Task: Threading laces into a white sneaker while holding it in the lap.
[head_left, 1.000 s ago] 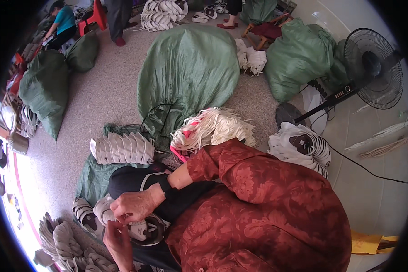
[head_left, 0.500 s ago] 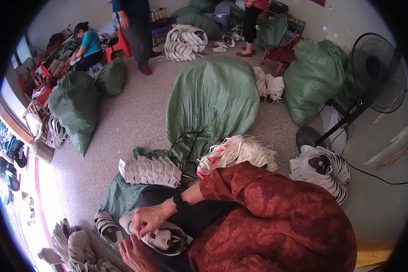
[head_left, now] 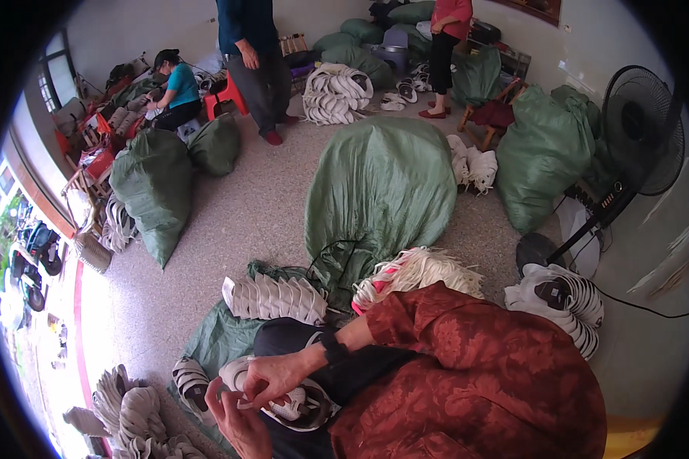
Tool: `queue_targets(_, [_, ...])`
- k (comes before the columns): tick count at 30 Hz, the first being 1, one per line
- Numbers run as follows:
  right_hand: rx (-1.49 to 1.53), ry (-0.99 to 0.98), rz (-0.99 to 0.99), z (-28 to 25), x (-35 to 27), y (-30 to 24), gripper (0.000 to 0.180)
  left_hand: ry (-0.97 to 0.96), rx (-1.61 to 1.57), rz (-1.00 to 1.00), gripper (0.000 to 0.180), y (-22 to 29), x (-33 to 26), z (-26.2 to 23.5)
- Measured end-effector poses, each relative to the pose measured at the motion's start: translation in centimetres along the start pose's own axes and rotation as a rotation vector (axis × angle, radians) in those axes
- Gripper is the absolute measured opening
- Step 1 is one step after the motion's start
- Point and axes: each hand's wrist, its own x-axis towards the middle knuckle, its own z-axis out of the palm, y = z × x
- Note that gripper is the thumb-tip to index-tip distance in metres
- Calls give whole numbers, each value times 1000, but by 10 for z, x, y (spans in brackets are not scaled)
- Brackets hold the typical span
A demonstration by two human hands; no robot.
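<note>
A white-and-grey shoe (head_left: 302, 405) lies across my lap, on my dark trousers. My right hand (head_left: 275, 379), with a dark band at the wrist, is closed above the shoe's toe end, thumb and fingers pinched together. Close beside it, my left hand (head_left: 239, 424) is raised with bent fingers, its fingertips near those of the right. A short pale piece, apparently a white shoelace (head_left: 243, 405), shows between the two hands. Next to them a strappy white shoe upper (head_left: 191, 386) rests on a green sheet. A row of nested white shoe uppers (head_left: 275, 298) lies beyond my knee.
A bundle of white laces (head_left: 429, 271) lies before a large green sack (head_left: 383, 187). More shoe uppers are piled at the lower left (head_left: 134, 413) and right (head_left: 555, 302). A black fan (head_left: 639, 130) stands at right, its cable trailing. Several people are at the back.
My left hand has risen and come up to the right hand's fingertips. The right hand has shifted slightly over the shoe. The whole view has moved a little.
</note>
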Motion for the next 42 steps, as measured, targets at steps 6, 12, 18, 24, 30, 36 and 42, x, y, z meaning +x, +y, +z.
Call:
queue_targets(6, [-89, 16, -69, 0, -7, -5, 17, -279, -339, -348, 7, -9, -11, -17])
queue_targets(12, [-173, 22, -103, -2, -21, -12, 17, -272, -537, -448, 11, -11, -14, -10])
queue_targets(18, [-226, 7, -152, -4, -28, -10, 17, -417, -528, -549, 13, -23, -22, -18])
queue_targets(24, [-326, -42, -231, -8, -37, -20, 14, -534, -606, -629, 12, -32, -30, -24])
queue_targets(30, [-291, -81, -46, -33, -52, -30, 23, -480, -675, -702, 13, -40, -47, -33])
queue_targets(36, [-142, -17, 142, -67, -77, -31, 28, -469, -627, -687, 16, -45, -56, -29])
queue_targets(42, [-12, 131, 188, -98, -95, -6, 33, -443, -630, -728, 16, -45, -54, -26])
